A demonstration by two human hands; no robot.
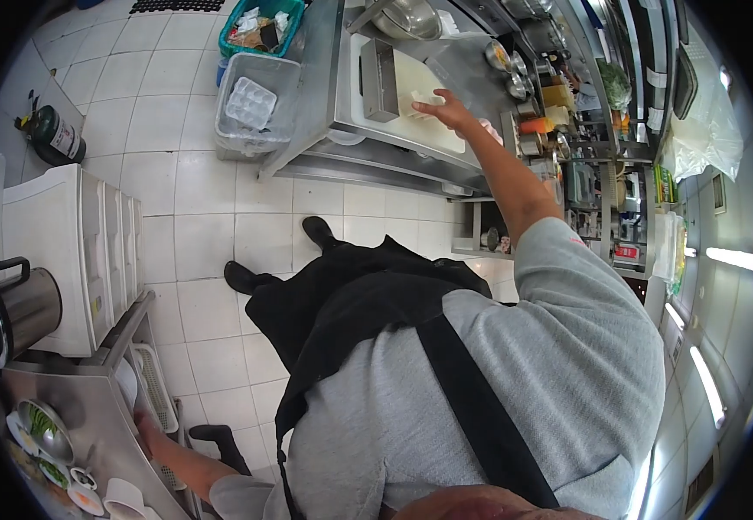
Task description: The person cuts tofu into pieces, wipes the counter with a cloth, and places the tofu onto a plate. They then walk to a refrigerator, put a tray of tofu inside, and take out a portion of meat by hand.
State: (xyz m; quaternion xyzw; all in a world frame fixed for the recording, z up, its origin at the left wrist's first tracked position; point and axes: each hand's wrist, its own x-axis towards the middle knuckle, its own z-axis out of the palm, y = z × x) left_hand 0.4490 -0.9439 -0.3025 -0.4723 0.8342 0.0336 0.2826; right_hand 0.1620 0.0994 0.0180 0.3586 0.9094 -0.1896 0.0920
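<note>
My right hand is over a white cutting board on the steel counter, with its fingers apart. Some pale pieces lie on the board by its fingertips, and a rectangular metal container stands beside them. On the other side, my left hand is low at the edge of a steel table, near a white basket on the level below. Its fingers are hidden, so what it touches or holds cannot be made out.
A clear plastic bin and a green basket stand on the tiled floor by the counter. White drawers, a steel pot and food bowls are at the left. Shelves with containers line the right.
</note>
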